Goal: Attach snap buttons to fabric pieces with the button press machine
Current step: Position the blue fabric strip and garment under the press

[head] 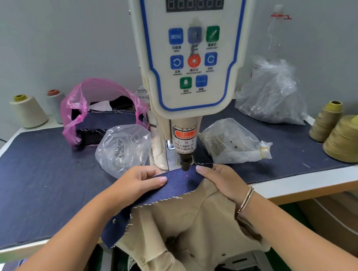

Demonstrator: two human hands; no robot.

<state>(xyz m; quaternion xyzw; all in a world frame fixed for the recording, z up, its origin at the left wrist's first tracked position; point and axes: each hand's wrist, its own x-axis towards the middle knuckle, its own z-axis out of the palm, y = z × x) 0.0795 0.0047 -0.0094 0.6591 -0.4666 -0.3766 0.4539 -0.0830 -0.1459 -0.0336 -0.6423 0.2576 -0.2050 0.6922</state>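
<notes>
- Under the press head [185, 164] of the button machine [194, 44], a navy fabric piece [170, 192] lies stretched, its far edge at the punch tip and a red laser dot [187, 176] on the cloth just in front.
- The left hand [137, 181] pinches the piece's left part, thumb on top and fingers curled at its far edge.
- The right hand [220, 180] grips the right edge (thumb pressed on the navy cloth, fingers curled under), a bracelet [245, 199] on its wrist.
- One snap [114, 220] already sits near the piece's hanging lower-left end.
- The piece drapes off the table [319, 180] edge over a tan garment [187, 231] below.
- Navy cloth [29, 181] covers the tabletop.
- Two clear bags of small metal parts flank the machine column: one left [124, 148], one right [232, 143].
- A pink bag [99, 103] with dark fabric stands behind at left; a larger clear bag [271, 93] at back right.
- Thread cones: two pale ones [29, 111] at far left, two olive ones [347, 135] at right.
</notes>
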